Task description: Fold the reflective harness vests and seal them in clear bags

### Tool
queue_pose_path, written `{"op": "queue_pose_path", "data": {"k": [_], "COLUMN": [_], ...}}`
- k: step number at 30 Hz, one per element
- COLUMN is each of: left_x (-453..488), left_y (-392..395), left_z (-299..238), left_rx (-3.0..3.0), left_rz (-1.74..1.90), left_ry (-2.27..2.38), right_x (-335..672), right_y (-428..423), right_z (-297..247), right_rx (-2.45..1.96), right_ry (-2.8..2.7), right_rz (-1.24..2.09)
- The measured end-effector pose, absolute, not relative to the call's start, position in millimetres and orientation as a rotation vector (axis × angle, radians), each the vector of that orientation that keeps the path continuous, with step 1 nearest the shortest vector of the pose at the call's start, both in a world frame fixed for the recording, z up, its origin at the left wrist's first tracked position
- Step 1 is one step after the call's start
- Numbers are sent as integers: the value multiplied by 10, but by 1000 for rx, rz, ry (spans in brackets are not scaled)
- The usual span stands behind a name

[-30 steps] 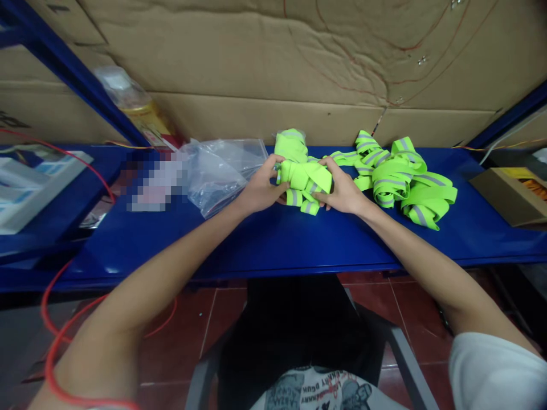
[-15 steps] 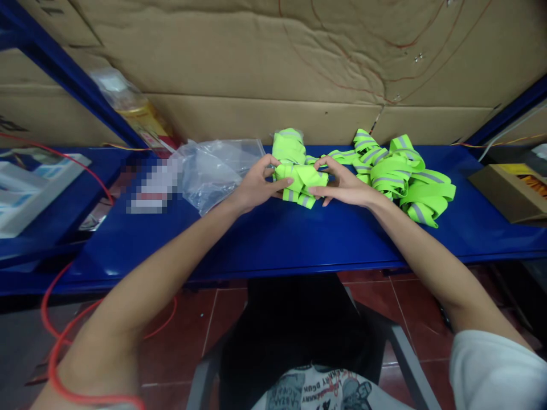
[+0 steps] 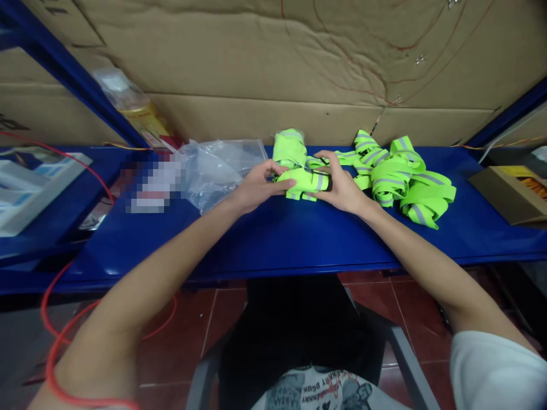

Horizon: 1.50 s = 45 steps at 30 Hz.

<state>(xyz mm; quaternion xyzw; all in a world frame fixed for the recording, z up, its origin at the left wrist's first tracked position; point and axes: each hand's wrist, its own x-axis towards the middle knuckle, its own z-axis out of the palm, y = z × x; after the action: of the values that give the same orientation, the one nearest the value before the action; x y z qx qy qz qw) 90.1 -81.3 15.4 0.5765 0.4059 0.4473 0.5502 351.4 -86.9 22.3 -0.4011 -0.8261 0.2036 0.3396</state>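
Note:
A folded neon-yellow reflective strap [image 3: 302, 181] with grey stripes is held between both hands just above the blue table. My left hand [image 3: 260, 183] pinches its left end, thumb in front. At the other end, my right hand [image 3: 341, 185] grips the strap with thumb and fingers, beside a dark piece that looks like a buckle. Right behind the strap stands a clear-bagged neon bundle [image 3: 289, 147]. A loose heap of the same striped strap [image 3: 395, 171] lies right of my right hand, with a length of it running toward my hands.
Flattened clear plastic bags [image 3: 217, 168] lie left of my left hand. A bottle of yellow liquid [image 3: 139, 114] stands at the back left. An open cardboard box [image 3: 504, 193] is at the right, a white tray [image 3: 47, 193] at far left. Cardboard [image 3: 256, 68] lines the back.
The strap between my hands has been turned and straightened into a flatter bundle; a dark piece now shows at its right end. My right hand has shifted its grip around that end.

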Motion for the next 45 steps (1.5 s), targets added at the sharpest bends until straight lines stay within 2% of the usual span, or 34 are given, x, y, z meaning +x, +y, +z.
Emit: {"op": "queue_pose_path", "data": {"k": [4, 11, 23, 28, 34, 45], "left_x": [848, 831, 857, 917, 984, 1113], "left_y": [-750, -740, -713, -745, -812, -892], "left_z": [82, 79, 91, 82, 190, 167], "left_rx": [1568, 1412, 1634, 1597, 1449, 1230], "left_rz": [1079, 1054, 1061, 1117, 1225, 1256], "left_ry": [1074, 976, 808, 802, 813, 833], "right_x": [3520, 3626, 3545, 3532, 3402, 3260], "right_y": [-831, -736, -818, -801, -900, -951], "right_z": [199, 227, 309, 303, 334, 333], "right_rx": [-1056, -1089, -1095, -1056, -913, -812], "right_ry": [-2297, -2154, -2098, -1881, -1474, -1237], "right_rz": [518, 858, 819, 938, 1453, 1499]}}
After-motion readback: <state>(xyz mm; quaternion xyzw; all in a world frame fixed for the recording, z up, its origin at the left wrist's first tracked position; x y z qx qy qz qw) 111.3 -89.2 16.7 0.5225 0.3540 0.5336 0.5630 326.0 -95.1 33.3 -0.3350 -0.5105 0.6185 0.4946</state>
